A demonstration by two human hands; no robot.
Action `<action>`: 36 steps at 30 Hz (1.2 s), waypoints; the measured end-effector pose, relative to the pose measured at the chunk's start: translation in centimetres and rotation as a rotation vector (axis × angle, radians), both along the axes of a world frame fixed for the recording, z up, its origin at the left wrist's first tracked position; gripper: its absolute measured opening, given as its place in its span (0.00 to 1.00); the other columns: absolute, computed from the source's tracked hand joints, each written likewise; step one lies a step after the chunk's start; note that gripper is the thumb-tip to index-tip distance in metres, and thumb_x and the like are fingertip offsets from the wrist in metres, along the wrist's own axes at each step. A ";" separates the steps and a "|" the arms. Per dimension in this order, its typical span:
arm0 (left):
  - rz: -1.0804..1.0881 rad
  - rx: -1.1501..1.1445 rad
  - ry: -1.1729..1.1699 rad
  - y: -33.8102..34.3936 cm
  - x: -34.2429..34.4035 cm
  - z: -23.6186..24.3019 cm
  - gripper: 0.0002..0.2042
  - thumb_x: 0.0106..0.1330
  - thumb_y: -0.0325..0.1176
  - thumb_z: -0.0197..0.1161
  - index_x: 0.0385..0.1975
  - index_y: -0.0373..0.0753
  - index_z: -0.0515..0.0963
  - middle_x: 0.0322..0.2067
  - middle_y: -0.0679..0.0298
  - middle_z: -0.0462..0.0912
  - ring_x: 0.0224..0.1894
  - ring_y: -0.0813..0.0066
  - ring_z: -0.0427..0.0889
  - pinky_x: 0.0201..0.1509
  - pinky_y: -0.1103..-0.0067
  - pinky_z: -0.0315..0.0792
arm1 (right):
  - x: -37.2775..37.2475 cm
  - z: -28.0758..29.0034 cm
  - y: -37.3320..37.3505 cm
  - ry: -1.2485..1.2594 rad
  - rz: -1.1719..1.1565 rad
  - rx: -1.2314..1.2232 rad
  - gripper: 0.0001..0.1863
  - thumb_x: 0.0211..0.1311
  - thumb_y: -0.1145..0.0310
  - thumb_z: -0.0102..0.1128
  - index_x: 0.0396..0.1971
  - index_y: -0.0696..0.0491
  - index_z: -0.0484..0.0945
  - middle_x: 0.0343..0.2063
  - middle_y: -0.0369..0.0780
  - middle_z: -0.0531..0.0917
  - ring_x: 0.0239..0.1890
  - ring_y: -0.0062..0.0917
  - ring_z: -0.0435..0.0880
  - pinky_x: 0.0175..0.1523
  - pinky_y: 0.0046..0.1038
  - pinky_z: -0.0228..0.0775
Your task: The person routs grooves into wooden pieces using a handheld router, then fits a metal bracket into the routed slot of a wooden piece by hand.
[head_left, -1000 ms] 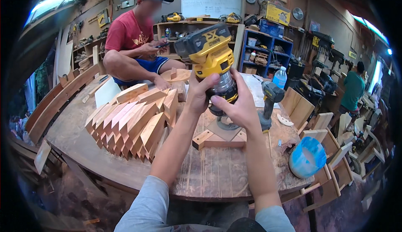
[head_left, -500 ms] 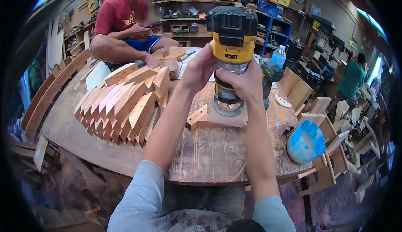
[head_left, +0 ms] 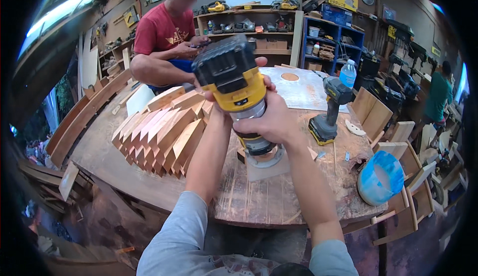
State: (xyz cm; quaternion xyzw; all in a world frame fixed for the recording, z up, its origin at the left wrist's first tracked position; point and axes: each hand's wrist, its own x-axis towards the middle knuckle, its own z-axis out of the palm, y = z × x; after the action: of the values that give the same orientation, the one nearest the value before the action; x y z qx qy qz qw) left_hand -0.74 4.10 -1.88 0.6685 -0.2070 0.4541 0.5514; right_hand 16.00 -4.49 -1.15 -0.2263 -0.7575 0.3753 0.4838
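Left hand point(head_left: 218, 112) and right hand point(head_left: 273, 120) grip the tilted router point(head_left: 243, 94) toward the worktop's point(head_left: 259, 204) near edge; a slackened grip might topple it.

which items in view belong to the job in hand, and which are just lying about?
In the job:
- yellow-and-black router, gripped by the left hand and right hand
- flat base plate at its lower end

Probably just lying about:
- cordless drill
- blue-smeared tub
- plastic bottle
- stacked wood pieces, untouched; role unclear
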 end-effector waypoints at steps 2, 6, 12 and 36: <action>-0.032 0.005 -0.022 -0.4 0.3 -0.1 0.74 0.30 0.75 0.79 0.74 0.30 0.54 0.53 0.43 0.80 0.57 0.48 0.80 0.68 0.56 0.70 | -0.1 0.1 -0.2 -0.047 0.046 -0.038 0.40 0.34 0.58 0.80 0.49 0.66 0.77 0.43 0.46 0.86 0.48 0.33 0.85 0.57 0.31 0.76; -0.048 -0.053 -0.043 -0.8 -1.4 -0.4 0.77 0.25 0.71 0.84 0.77 0.36 0.49 0.53 0.46 0.77 0.62 0.44 0.74 0.73 0.46 0.60 | -1.1 0.1 -0.6 -0.028 0.120 -0.050 0.38 0.35 0.60 0.79 0.49 0.64 0.78 0.44 0.45 0.86 0.48 0.32 0.86 0.58 0.32 0.76; 0.208 -0.215 0.004 -2.1 1.3 -0.7 0.73 0.29 0.82 0.71 0.74 0.34 0.55 0.51 0.46 0.76 0.60 0.45 0.75 0.71 0.54 0.65 | 0.0 -0.7 1.0 0.113 0.277 -0.168 0.38 0.36 0.68 0.81 0.54 0.61 0.80 0.47 0.40 0.86 0.49 0.28 0.86 0.60 0.31 0.75; 0.093 -0.302 -0.092 1.2 -0.4 -3.5 0.43 0.54 0.60 0.74 0.63 0.34 0.73 0.56 0.53 0.83 0.55 0.60 0.85 0.62 0.64 0.79 | 0.5 -2.2 3.6 0.199 0.376 -0.237 0.37 0.37 0.68 0.75 0.54 0.62 0.78 0.45 0.43 0.86 0.47 0.30 0.85 0.55 0.31 0.76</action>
State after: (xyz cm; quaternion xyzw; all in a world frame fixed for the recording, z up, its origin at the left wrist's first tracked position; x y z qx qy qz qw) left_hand -1.18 5.31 -5.37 0.5654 -0.1305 0.5351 0.6139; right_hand 16.49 -0.85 -3.38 -0.0984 -0.6856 0.5654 0.4479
